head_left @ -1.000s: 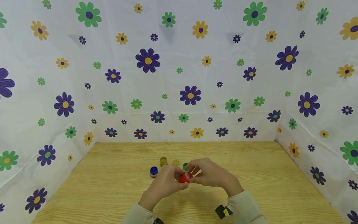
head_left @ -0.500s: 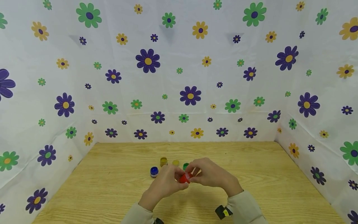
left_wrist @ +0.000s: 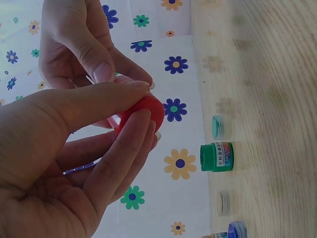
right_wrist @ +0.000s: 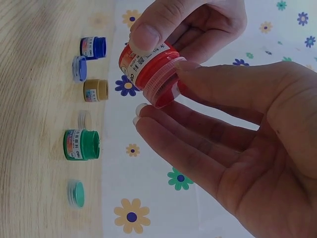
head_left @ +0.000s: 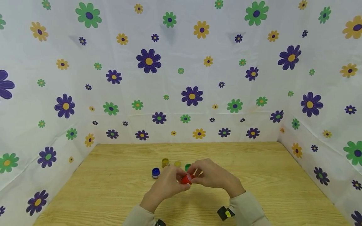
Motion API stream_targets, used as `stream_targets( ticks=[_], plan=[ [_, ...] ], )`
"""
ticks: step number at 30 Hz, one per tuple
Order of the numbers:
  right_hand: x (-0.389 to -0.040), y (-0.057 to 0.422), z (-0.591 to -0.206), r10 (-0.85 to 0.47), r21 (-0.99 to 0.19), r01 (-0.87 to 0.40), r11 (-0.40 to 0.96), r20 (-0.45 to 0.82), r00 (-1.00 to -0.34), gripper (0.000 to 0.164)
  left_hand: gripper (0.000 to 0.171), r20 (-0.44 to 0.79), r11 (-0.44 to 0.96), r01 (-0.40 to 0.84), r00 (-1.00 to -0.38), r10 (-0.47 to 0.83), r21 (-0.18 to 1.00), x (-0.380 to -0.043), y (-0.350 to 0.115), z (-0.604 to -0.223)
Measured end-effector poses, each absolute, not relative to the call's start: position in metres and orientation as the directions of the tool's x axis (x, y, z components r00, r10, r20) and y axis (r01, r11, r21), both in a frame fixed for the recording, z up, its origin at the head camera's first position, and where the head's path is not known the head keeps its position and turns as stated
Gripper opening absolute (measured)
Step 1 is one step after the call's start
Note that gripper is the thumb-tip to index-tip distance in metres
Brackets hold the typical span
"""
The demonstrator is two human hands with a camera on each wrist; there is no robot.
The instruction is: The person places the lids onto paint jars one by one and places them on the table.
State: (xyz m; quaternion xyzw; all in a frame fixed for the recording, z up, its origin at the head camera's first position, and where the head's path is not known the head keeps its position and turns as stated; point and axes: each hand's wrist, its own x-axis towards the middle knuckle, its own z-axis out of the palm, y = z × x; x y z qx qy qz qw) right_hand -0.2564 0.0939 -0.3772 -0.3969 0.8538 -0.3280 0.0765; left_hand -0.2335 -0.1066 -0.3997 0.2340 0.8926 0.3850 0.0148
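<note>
Both hands meet around a small red paint jar [head_left: 186,180], tilted above the table in the head view. My left hand [head_left: 167,184] grips the jar's body, thumb on one side and fingers on the other. A clear screw lid [right_wrist: 164,85] with red paint showing through sits on the jar's mouth. The thumb and fingers of my right hand [head_left: 216,175] pinch this lid; in the right wrist view the thumb presses its edge. Seen from the left wrist, the jar's rounded red base [left_wrist: 151,111] shows between the left fingers.
Behind the hands stand open jars of blue [head_left: 156,173], ochre-yellow [head_left: 165,163] and green paint [right_wrist: 81,144]. A blue lid [right_wrist: 79,69], a yellowish lid [head_left: 177,164] and a green lid [right_wrist: 76,194] lie near them on the wooden table [head_left: 113,188]. A flowered cloth [head_left: 169,78] surrounds the table.
Both hands stay in place on the red jar. Only slight finger movement at the lid and a tiny shift of the head view show.
</note>
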Motion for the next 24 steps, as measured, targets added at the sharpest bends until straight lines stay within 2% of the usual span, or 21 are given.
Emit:
stream_targets(
  ticks=[24],
  plan=[
    [-0.2584, 0.0941, -0.3801, -0.715, -0.632, -0.602, 0.488, 0.106, -0.691, 0.016, 0.017, 0.153, 0.588, 0.408, -0.888, 0.434, 0.698, -0.2339, -0.1069, -0.4004]
  ],
)
